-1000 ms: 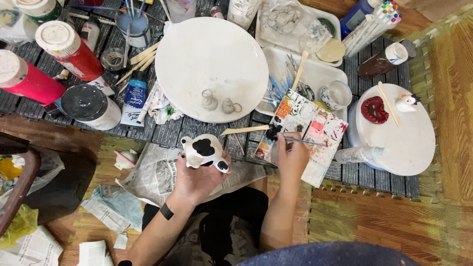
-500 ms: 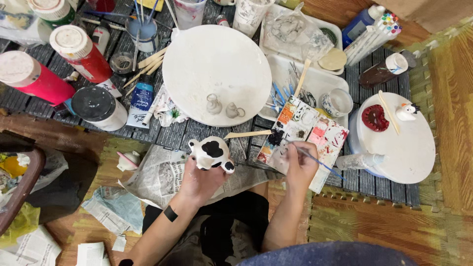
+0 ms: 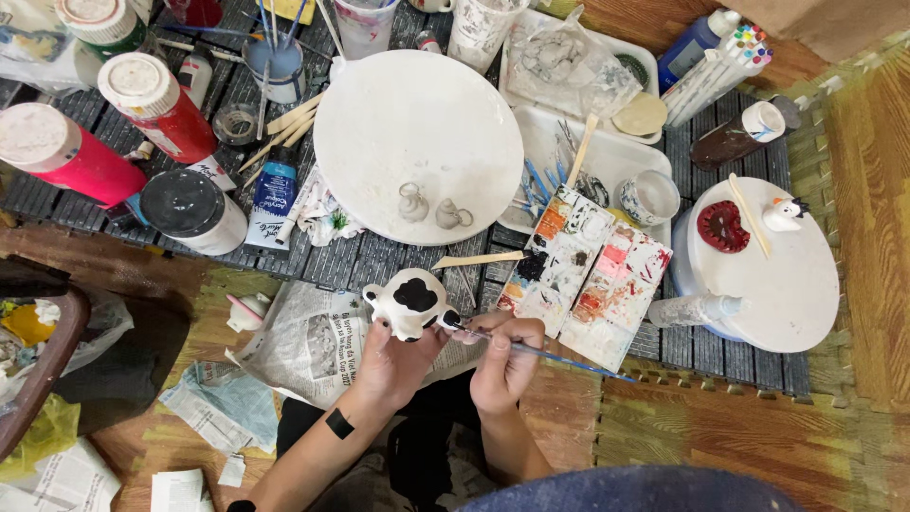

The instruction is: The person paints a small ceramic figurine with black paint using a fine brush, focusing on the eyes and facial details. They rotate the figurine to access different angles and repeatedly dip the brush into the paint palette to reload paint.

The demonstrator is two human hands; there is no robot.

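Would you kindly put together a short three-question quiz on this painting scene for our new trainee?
1. True or false: the left hand holds the white figurine with black patches.
2. Which does the right hand hold? A) a wooden stick B) a thin paintbrush C) a marker
3. Fill in: the paint palette lies between the large white round board and the ____ white round board that bears a red piece.

Key
1. True; the figurine sits in its fingers above the newspaper.
2. B; its tip meets the figurine.
3. Smaller.
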